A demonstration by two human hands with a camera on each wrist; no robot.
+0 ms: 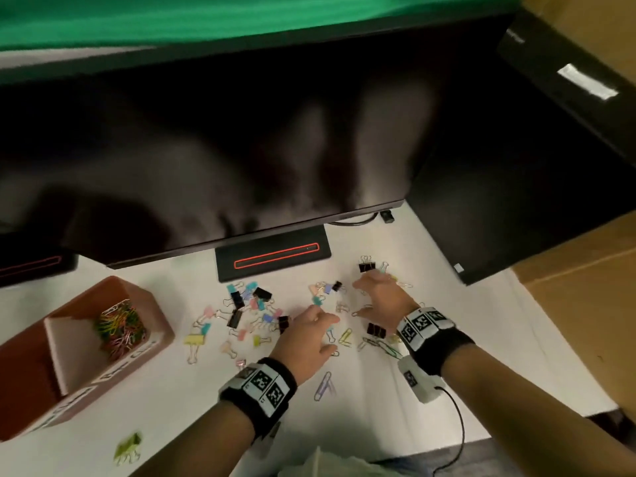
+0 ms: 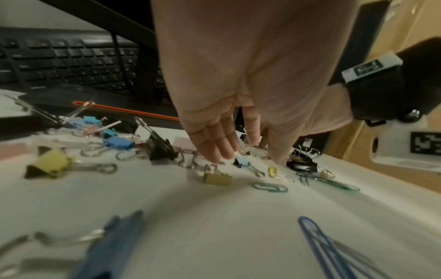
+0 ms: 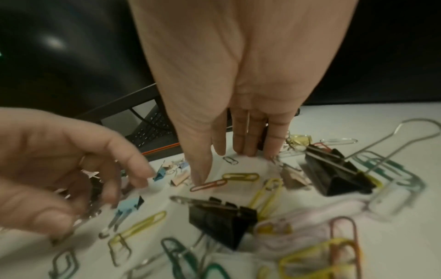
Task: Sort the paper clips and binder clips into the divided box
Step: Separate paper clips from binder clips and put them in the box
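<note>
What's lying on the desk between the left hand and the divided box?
Head view: scattered binder clips, pastel and black, cover the desk between the left hand and the divided box.

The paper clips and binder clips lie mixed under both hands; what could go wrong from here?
1. Paper clips lie among the black binder clips, so the right hand may rake up both kinds together.
2. The box stands far to the left, so clips may drop on the way.
3. The left hand crowds the same patch.
</note>
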